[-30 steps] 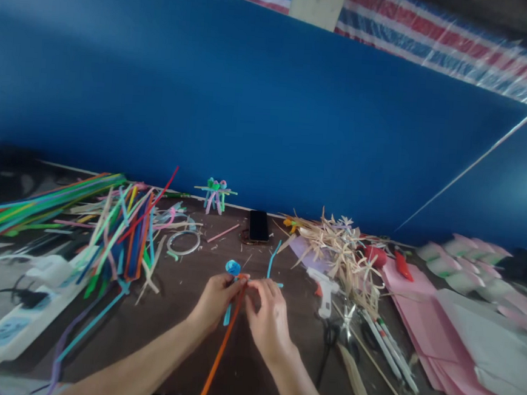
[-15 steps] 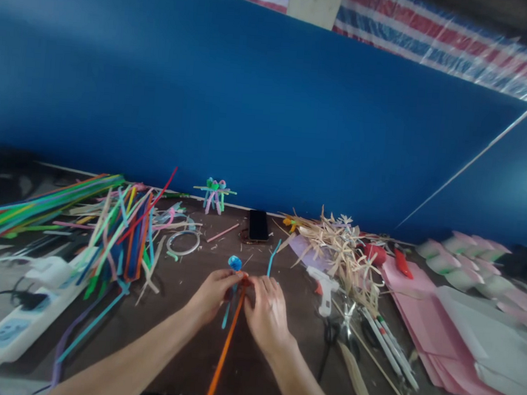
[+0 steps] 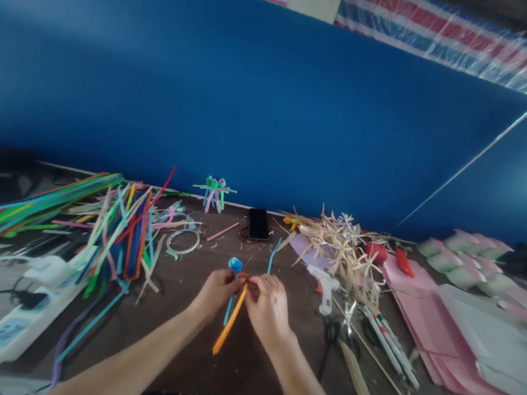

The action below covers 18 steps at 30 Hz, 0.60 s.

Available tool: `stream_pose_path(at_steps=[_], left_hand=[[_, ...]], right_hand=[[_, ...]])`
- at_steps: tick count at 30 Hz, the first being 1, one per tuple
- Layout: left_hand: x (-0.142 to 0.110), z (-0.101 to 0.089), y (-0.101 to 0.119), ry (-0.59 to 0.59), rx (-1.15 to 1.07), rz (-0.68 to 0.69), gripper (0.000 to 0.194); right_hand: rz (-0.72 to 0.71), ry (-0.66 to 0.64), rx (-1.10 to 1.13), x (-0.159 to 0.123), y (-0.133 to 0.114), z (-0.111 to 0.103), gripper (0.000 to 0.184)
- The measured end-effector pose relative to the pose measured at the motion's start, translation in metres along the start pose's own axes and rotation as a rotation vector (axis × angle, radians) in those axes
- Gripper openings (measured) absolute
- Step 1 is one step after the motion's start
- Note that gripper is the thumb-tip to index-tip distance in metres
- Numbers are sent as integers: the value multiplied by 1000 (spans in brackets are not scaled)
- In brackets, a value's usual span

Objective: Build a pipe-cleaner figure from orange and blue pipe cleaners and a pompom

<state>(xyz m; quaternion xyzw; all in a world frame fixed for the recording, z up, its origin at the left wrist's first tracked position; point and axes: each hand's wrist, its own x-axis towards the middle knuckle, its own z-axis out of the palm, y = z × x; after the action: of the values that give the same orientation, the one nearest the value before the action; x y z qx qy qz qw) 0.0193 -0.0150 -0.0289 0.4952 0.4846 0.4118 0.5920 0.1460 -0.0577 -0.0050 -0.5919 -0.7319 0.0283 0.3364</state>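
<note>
Orange pipe cleaner (image 3: pixel 230 319) had drawn up from the frame's bottom edge, its free end now reaching toward 6 o'clock below the hands; left hand (image 3: pixel 214 294) and right hand (image 3: pixel 268 312) had their fingertips pinched together on its top, just beneath a blue pom-pom (image 3: pixel 235 265); it looked light, springy and fuzzy, best gripped close to that join; a hot glue gun (image 3: pixel 324 289) lay at 3 o'clock.

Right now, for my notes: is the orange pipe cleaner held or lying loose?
Held: the orange pipe cleaner is pinched at its upper end between the left hand and right hand, its lower end free.
</note>
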Motion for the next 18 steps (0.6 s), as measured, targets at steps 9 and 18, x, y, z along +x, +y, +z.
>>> stream_pose_path(at_steps=[9, 18], left_hand=[[1, -4, -1, -42, 235, 168, 29], [3, -8, 4, -141, 264, 228, 22]], right_hand=[[274, -10, 380, 9, 13, 0, 9], [534, -163, 726, 13, 17, 2, 17]])
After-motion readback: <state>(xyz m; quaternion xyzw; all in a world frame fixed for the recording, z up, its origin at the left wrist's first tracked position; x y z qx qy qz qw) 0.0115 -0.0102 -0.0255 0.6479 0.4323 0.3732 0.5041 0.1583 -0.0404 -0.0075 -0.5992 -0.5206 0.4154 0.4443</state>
